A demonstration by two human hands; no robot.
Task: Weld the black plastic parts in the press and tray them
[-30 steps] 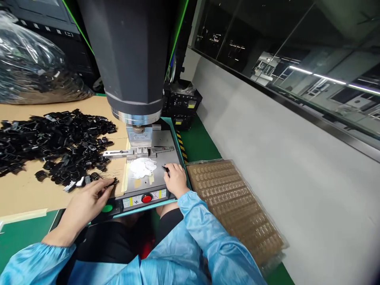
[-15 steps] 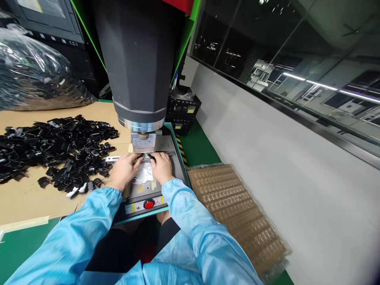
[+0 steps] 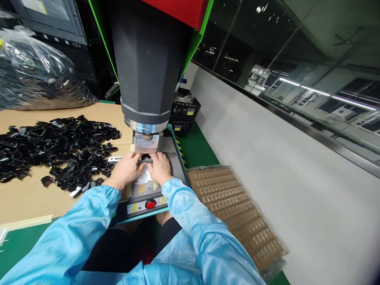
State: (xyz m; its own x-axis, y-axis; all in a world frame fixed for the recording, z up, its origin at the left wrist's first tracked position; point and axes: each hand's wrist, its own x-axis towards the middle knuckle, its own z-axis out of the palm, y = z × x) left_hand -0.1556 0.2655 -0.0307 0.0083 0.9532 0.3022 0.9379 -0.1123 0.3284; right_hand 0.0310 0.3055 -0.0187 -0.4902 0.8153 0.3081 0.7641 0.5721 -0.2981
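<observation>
My left hand [image 3: 127, 169] and my right hand [image 3: 160, 168] meet under the metal horn [image 3: 146, 143] of a big dark grey press machine [image 3: 150, 67]. Between their fingertips sits a small black plastic part [image 3: 146, 159] on the fixture, and both hands pinch it. A white cloth [image 3: 144, 178] lies on the machine's grey base plate [image 3: 175, 170], partly hidden by my hands. Both arms wear light blue sleeves.
A heap of black plastic parts [image 3: 56, 147] covers the cardboard sheet [image 3: 26, 198] to the left, a clear bag of more parts [image 3: 35, 79] behind it. A red button [image 3: 150, 204] sits on the machine's front. Brown blister trays [image 3: 234, 209] lie right, by a grey wall.
One second ago my hands were apart, the left at the heap's edge holding a part, the right on the base plate. Both have moved forward and come together under the horn.
</observation>
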